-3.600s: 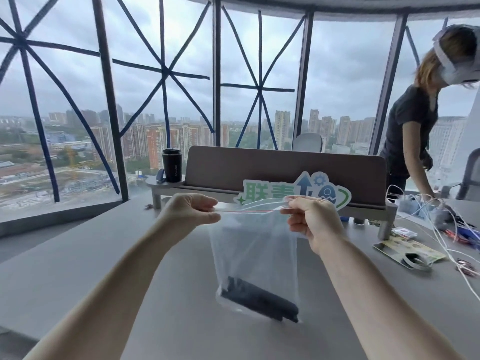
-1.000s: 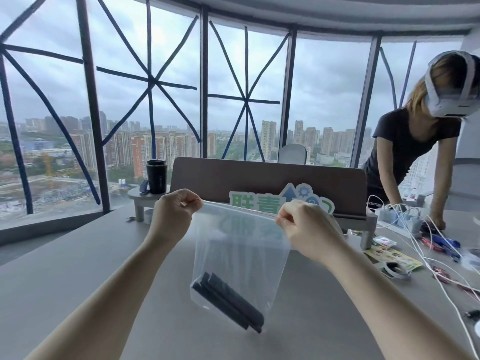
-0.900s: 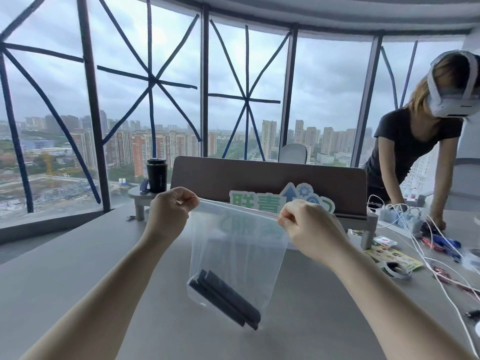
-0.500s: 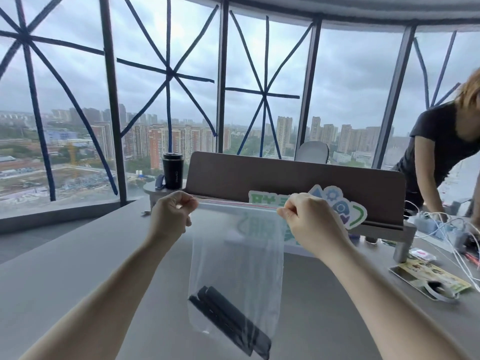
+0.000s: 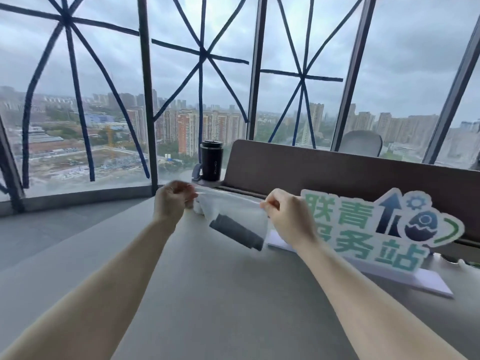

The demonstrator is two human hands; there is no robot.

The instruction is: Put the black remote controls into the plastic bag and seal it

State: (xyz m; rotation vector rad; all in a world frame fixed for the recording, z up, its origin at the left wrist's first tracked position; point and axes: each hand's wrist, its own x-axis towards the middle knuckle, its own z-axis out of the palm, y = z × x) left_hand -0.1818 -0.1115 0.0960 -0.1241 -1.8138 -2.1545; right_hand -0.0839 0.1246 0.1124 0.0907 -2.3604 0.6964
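Observation:
A clear plastic bag (image 5: pixel 233 207) is stretched between my two hands above the grey table (image 5: pixel 207 294). My left hand (image 5: pixel 172 201) pinches its top left corner and my right hand (image 5: pixel 288 219) pinches the top right corner. The bag now lies tilted away from me, nearly flat. The black remote controls (image 5: pixel 236 232) show through the plastic as a dark slanted bar below the top edge. I cannot tell whether the bag's strip is sealed.
A standing sign (image 5: pixel 376 229) with green characters and a blue arrow sits on a white base just right of my right hand. Behind it runs a brown desk divider (image 5: pixel 337 172). A black tumbler (image 5: pixel 211 161) stands at the divider's left end. Windows lie beyond.
The bag has swung from hanging straight down to lying nearly flat, away from me, with the remotes risen toward my hands. My view has turned left; the other person is out of view.

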